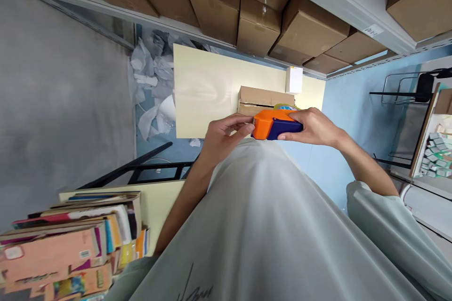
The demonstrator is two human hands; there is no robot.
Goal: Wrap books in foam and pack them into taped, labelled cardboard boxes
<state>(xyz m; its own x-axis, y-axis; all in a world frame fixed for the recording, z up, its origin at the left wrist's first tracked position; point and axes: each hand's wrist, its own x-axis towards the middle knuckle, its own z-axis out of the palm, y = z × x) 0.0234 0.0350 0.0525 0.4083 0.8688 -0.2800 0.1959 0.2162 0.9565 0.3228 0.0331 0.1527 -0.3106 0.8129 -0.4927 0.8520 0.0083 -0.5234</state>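
An orange and dark blue tape dispenser (271, 125) is held level in front of my body, with part of a clear yellowish tape roll (285, 107) showing behind it. My right hand (310, 126) wraps its right end, thumb along the near side. At the left end, my left hand (228, 134) has thumb and fingertips closed on the dispenser's front edge. Whether a strip of tape lies between those fingertips I cannot tell. Just beyond the dispenser, a closed cardboard box (266, 96) lies on the pale yellow tabletop (205, 89), partly hidden by the dispenser and hands.
A small white box (294, 80) stands at the table's back right. Brown cartons (259, 28) fill the shelf (339, 0) above. Crumpled wrapping (155, 70) lies left of the table. Stacked books (70, 240) sit at lower left, near a black metal frame (155, 166).
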